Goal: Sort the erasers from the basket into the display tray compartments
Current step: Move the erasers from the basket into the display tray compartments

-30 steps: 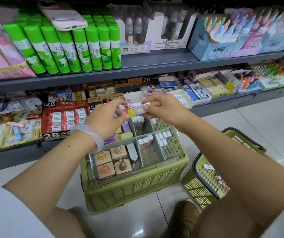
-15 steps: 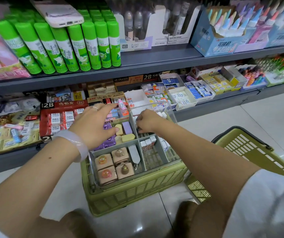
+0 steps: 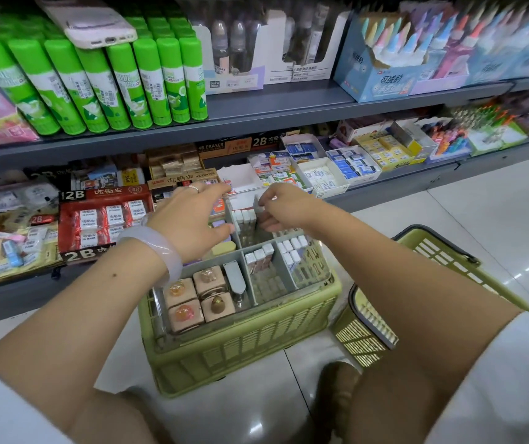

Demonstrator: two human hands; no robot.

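Head view: a shop aisle with pale glossy floor tiles [image 3: 497, 219] and grey shelves [image 3: 289, 107] of stationery.
Tray: the clear display tray [image 3: 317, 285] sits on an upturned green crate [image 3: 240, 350].
Basket: the green basket [image 3: 442, 251] stands on the floor, right of the crate.
Right hand: the right hand [image 3: 284, 205] pinches a white eraser [image 3: 258, 203] over the tray's far middle compartment.
Left hand: the left hand [image 3: 189, 219] hovers over the tray's far left corner, fingers loosely spread.
Upper shelf: green glue sticks [image 3: 112, 81] stand under a phone [image 3: 90, 24].

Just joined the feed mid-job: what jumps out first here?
Both hands meet over the far side of a clear display tray resting on a green crate; the right hand pinches a small white eraser, the left hand hovers beside it. Bright green glue sticks line the upper shelf at left.
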